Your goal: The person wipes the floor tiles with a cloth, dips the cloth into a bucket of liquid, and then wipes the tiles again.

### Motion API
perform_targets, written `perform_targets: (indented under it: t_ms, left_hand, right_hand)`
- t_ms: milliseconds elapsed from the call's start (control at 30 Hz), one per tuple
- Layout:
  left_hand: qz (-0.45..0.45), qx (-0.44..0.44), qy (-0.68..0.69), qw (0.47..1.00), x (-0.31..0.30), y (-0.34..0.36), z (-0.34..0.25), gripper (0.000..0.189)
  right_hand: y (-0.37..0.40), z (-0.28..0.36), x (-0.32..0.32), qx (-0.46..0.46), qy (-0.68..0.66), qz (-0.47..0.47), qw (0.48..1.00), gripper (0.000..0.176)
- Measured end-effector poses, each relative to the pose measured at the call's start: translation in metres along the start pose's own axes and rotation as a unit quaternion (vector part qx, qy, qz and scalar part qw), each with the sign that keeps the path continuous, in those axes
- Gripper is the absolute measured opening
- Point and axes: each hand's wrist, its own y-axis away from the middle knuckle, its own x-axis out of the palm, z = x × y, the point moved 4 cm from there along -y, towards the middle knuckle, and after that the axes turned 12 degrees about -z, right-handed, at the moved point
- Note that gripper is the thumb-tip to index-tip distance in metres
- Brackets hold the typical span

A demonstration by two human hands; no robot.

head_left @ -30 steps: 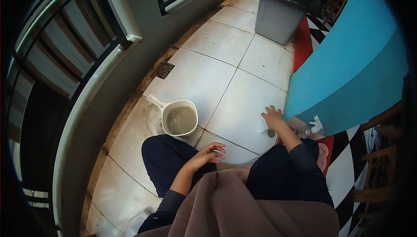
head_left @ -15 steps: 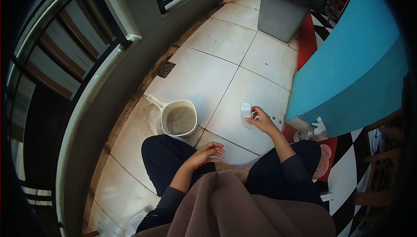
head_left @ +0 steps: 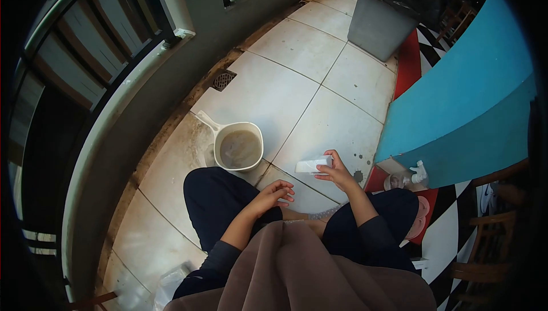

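Observation:
My right hand [head_left: 337, 172] grips one end of a small white block [head_left: 313, 165], which lies roughly level above the floor tiles and points left. Over my lap, my left hand [head_left: 275, 195] is empty, with its fingers apart and slightly curled. A white dipper [head_left: 260, 149] with murky water in it stands on the tiles in front of my left knee, its handle toward the upper left.
A spray bottle [head_left: 420, 174] stands by the blue wall [head_left: 456, 105] at the right. Further off is a grey bin [head_left: 379, 25] with a black bag. A railing [head_left: 123, 91] runs along the left, near a floor drain [head_left: 223, 80]. Pink sandals [head_left: 421, 214] lie beside my right knee.
My right hand has moved down and slightly left, turning the white block from upright to sideways. My left hand has hardly moved. The view has shifted a little.

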Motion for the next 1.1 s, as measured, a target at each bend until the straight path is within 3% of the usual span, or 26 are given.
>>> perform_targets:
  t_ms: [233, 333, 433, 533, 633, 833, 933, 1100]
  left_hand:
    - [0.009, 0.014, -0.023, 1.0, -0.001, -0.002, 0.005, 0.026]
    - [0.011, 0.02, -0.027, 0.999, -0.001, -0.002, 0.006, 0.026]
    - [0.013, 0.022, -0.034, 0.999, 0.0, -0.001, 0.004, 0.026]
    - [0.019, 0.024, -0.039, 0.999, 0.0, -0.002, 0.007, 0.026]
    - [0.024, 0.025, -0.044, 0.998, 0.001, -0.005, 0.01, 0.026]
    - [0.027, 0.026, -0.043, 0.998, 0.0, -0.004, 0.011, 0.026]
    - [0.029, 0.024, -0.051, 0.998, 0.0, -0.004, 0.01, 0.026]
    - [0.033, 0.025, -0.068, 0.997, 0.002, -0.002, 0.008, 0.027]
  right_hand:
    - [-0.015, -0.019, -0.021, -0.047, 0.158, -0.159, 0.973, 0.056]
    - [-0.018, -0.01, -0.029, -0.204, 0.371, -0.14, 0.895, 0.056]
    - [0.015, 0.014, -0.017, -0.177, 0.444, -0.132, 0.868, 0.055]
    - [0.013, -0.001, -0.02, -0.251, 0.475, -0.106, 0.837, 0.057]
    - [0.008, -0.009, -0.02, -0.193, 0.495, -0.123, 0.838, 0.056]
    - [0.017, 0.008, -0.006, -0.226, 0.55, -0.11, 0.796, 0.051]
    - [0.019, 0.009, 0.005, -0.228, 0.49, -0.121, 0.833, 0.049]
    - [0.027, 0.001, 0.019, -0.283, 0.553, -0.15, 0.77, 0.044]
